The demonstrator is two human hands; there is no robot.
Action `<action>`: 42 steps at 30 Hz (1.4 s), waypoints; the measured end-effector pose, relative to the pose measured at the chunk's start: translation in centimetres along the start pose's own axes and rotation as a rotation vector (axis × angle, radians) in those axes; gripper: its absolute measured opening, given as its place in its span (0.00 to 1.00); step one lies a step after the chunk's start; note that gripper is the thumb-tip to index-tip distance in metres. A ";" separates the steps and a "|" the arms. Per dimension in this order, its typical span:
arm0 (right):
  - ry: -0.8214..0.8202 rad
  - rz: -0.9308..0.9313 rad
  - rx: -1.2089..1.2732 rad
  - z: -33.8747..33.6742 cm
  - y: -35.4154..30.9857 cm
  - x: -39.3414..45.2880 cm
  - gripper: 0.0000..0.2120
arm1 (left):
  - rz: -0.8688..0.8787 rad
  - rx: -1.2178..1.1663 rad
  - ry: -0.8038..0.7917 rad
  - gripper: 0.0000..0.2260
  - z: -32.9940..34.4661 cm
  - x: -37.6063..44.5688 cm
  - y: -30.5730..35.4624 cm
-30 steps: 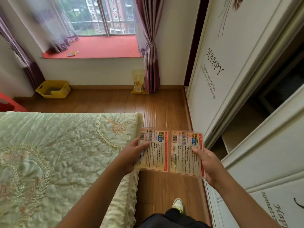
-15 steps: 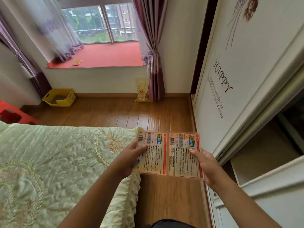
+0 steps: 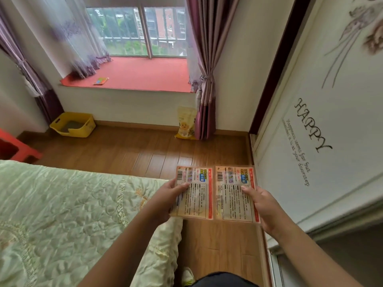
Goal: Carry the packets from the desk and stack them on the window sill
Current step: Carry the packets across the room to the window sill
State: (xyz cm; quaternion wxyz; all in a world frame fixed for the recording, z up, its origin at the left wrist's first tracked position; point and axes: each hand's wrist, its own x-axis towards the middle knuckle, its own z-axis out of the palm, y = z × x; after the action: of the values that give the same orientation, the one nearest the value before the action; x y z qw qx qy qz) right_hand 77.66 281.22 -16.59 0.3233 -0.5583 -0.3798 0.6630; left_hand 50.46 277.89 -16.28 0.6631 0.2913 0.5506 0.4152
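I hold two flat orange packets side by side in front of me, printed backs up. My left hand [image 3: 165, 198] grips the left packet [image 3: 196, 195] by its left edge. My right hand [image 3: 262, 206] grips the right packet [image 3: 236, 195] by its right edge. Far ahead lies the red window sill [image 3: 145, 73], under the window. One small packet [image 3: 101, 81] lies flat on the sill's left part.
A bed with a pale green quilt [image 3: 72, 214] fills the left. A white wardrobe [image 3: 321, 131] lines the right. Wooden floor [image 3: 145, 150] runs between them to the sill. A yellow bin [image 3: 72, 124], a red stool [image 3: 14, 149] and a yellow bag [image 3: 185, 123] stand near the wall.
The view has moved forward along the gap between bed and wardrobe, so the window sill appears larger and closer. Both hands keep the same hold on the packets.
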 end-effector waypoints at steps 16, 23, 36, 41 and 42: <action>-0.020 0.007 0.031 1.2 -7.5 14.1 0.10 | -0.017 0.020 -0.028 0.11 -2.3 13.8 8.1; -0.092 0.014 0.001 -2.1 -12.7 23.3 0.09 | -0.034 -0.014 -0.001 0.12 0.2 22.7 12.1; -0.168 0.093 0.006 -3.7 -19.7 35.3 0.08 | -0.022 -0.112 0.092 0.13 1.1 32.3 18.0; -0.193 0.093 -0.029 -1.8 -21.6 39.8 0.08 | -0.028 -0.185 0.086 0.20 -1.4 35.7 19.6; -0.202 0.093 -0.036 -1.2 -22.2 40.8 0.09 | -0.025 -0.206 0.080 0.21 -2.0 36.6 20.0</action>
State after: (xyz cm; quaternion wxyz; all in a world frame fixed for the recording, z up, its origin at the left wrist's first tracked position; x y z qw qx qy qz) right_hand 72.13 327.34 -17.72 0.2424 -0.5115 -0.3960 0.7231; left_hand 45.68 319.33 -17.76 0.6723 0.1976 0.5345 0.4725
